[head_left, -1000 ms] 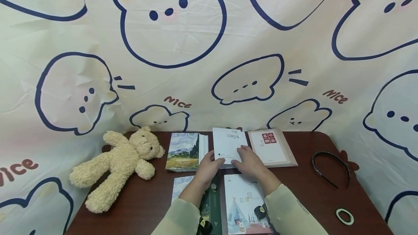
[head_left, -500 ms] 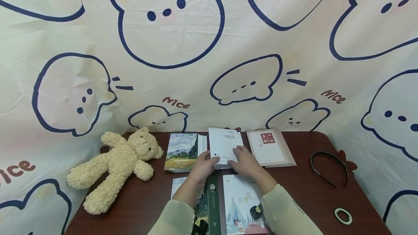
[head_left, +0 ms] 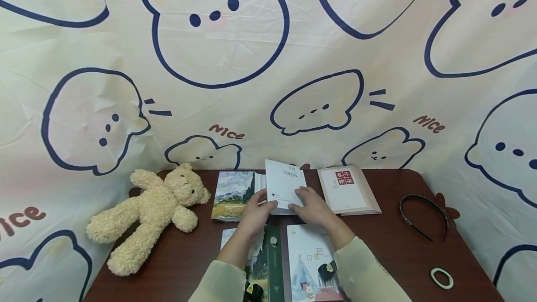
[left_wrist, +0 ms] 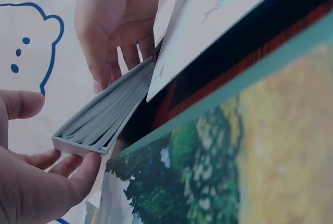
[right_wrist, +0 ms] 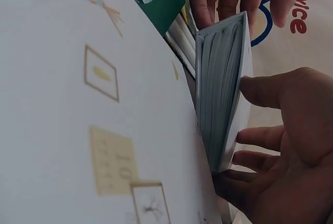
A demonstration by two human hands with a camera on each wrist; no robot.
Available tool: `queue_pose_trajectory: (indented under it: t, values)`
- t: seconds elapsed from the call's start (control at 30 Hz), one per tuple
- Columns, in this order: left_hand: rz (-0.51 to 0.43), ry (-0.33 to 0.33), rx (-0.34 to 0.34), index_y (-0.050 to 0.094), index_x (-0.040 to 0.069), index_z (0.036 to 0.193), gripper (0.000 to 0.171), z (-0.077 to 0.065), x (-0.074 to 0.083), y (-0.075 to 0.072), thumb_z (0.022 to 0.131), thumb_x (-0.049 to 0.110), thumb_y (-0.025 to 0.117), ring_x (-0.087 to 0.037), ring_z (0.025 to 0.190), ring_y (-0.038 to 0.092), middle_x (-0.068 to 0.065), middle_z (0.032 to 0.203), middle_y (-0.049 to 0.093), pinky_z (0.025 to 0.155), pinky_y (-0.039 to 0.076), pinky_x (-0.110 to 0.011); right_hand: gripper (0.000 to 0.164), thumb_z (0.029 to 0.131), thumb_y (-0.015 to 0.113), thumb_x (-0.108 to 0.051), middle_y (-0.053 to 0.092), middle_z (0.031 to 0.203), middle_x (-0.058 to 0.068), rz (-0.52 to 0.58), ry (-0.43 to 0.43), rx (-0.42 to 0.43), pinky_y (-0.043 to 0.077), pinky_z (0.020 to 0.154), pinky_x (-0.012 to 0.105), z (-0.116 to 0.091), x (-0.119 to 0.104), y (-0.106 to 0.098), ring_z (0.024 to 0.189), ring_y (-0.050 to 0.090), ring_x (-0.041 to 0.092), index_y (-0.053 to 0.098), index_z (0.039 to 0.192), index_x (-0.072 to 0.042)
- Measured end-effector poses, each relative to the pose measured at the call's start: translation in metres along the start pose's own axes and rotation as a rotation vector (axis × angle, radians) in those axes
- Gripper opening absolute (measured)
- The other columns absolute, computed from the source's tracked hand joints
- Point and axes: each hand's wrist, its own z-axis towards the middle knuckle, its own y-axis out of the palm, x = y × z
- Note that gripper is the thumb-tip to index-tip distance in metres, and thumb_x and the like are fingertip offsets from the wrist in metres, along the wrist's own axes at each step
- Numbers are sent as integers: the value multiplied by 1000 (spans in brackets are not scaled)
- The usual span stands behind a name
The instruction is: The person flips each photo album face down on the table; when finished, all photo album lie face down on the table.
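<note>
Both hands hold a thick white hardcover book [head_left: 285, 183] between them at the back of the table. My left hand [head_left: 255, 211] is at its left edge, thumb over the cover; in the left wrist view its fingers [left_wrist: 83, 174] touch the spine. On the opposite edge, my right hand [head_left: 312, 206] has its thumb on the cover, and the right wrist view shows the other fingers [right_wrist: 260, 138] along that side. The book's page ends [right_wrist: 221, 73] face the wrist cameras. It overlaps the right side of a landscape-painting book [head_left: 232, 195] in the head view.
Right of the hands lies a beige-edged book with red characters [head_left: 350, 190]. Nearer are a tent-picture book [head_left: 310, 264] and a green-spined book [head_left: 274, 264]. A teddy bear [head_left: 155, 213] lies left; a headband [head_left: 419, 218] and pale green ring [head_left: 442, 278] lie right.
The white book has shifted left in both hands, toward the landscape-painting book, and its back edge sits slightly higher. The other things on the table stay where they were.
</note>
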Motion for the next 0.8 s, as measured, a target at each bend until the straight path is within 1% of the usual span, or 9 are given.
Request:
queue_pose_trajectory:
  t: [0.17, 0.33, 0.43, 0.57, 0.8]
  values:
    - [5, 6, 17, 44, 5, 155, 62, -1, 1, -3, 100, 22, 65, -38, 135, 51, -17, 148, 53, 106, 48, -53, 61, 98, 69, -35, 44, 157, 21, 35, -14, 3, 35, 117, 56, 1, 1, 1, 144, 43, 41, 55, 147, -1]
    - [2, 17, 26, 45, 9, 156, 62, -2, -1, -6, 100, 23, 66, -37, 135, 52, -16, 150, 52, 101, 51, -54, 61, 98, 69, -35, 45, 157, 21, 73, -23, 4, 35, 117, 57, 1, 0, 1, 144, 43, 41, 56, 147, -2]
    - [5, 36, 36, 47, 11, 156, 60, -3, -3, -8, 100, 22, 67, -37, 135, 51, -15, 149, 53, 101, 51, -54, 61, 98, 69, -36, 44, 157, 20, 102, -15, 0, 35, 117, 57, 1, -1, 2, 145, 42, 41, 56, 147, -3]
    - [39, 62, 67, 52, 14, 152, 56, -2, -3, -10, 99, 23, 68, -36, 134, 52, -13, 146, 56, 102, 51, -54, 61, 98, 69, -37, 44, 158, 18, 146, -10, 0, 35, 117, 57, 1, -1, 2, 145, 43, 40, 55, 148, -5]
    - [52, 113, 108, 57, 15, 148, 51, -1, -1, -12, 100, 27, 69, -33, 129, 56, -11, 141, 58, 99, 52, -54, 59, 99, 69, -37, 48, 155, 15, 212, -35, 5, 37, 116, 55, 2, -1, 6, 142, 47, 37, 57, 147, -6]
